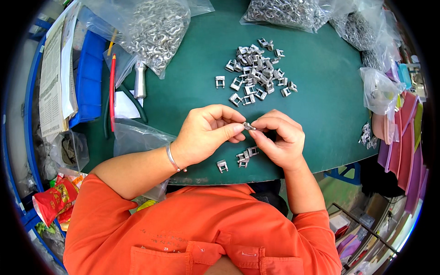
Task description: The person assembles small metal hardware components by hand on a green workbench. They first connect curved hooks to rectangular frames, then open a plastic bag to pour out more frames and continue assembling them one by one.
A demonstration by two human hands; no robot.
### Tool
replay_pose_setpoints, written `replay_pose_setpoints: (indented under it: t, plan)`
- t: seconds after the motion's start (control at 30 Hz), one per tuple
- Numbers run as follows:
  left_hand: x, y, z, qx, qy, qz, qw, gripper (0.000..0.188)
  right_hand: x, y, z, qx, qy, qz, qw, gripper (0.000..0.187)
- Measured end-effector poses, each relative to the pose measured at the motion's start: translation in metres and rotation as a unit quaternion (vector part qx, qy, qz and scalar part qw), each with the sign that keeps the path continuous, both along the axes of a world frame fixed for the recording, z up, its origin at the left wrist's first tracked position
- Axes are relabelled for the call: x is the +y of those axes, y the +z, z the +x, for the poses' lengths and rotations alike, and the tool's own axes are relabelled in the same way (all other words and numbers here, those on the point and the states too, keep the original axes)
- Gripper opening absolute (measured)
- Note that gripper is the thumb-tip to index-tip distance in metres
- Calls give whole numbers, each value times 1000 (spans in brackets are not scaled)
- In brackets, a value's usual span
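Over the green table, my left hand and my right hand meet, thumb and index finger of each pinching a small silver metal piece. Its exact shape is partly covered by the fingertips. Just below the hands, near the table's front edge, lie a few U-shaped metal fittings. Beyond my hands is a loose pile of similar square-framed metal fittings, and one fitting sits apart at the pile's left. A bracelet circles my left wrist.
Clear bags of metal parts and rings line the table's far side. At left are red-and-green-handled pliers, a silver metal handle, a blue bin and papers. Coloured sheets hang at right.
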State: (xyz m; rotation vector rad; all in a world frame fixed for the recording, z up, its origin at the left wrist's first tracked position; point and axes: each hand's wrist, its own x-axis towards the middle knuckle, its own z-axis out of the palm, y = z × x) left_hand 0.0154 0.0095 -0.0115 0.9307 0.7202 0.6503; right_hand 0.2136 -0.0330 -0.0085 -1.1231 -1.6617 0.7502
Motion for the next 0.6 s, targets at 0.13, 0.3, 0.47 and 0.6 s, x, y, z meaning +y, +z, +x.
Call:
replay_pose_setpoints:
  t: [0.13, 0.3, 0.47, 0.6]
  plan:
    - [2, 2, 0, 6, 0, -28, 1000, 16, 0, 1, -1, -12, -4, 6, 1000, 17]
    - [1, 3, -1, 8, -2, -18, 1000, 13, 0, 0, -2, -23, -5, 22, 1000, 18]
    - [-3, -6, 0, 20, 25, 191, 981, 13, 2, 3, -1, -20, 28, 42, 999, 13]
    - [-1, 6, -3, 99, -37, 384, 917, 14, 6, 5, -2, -63, -71, 43, 995, 8]
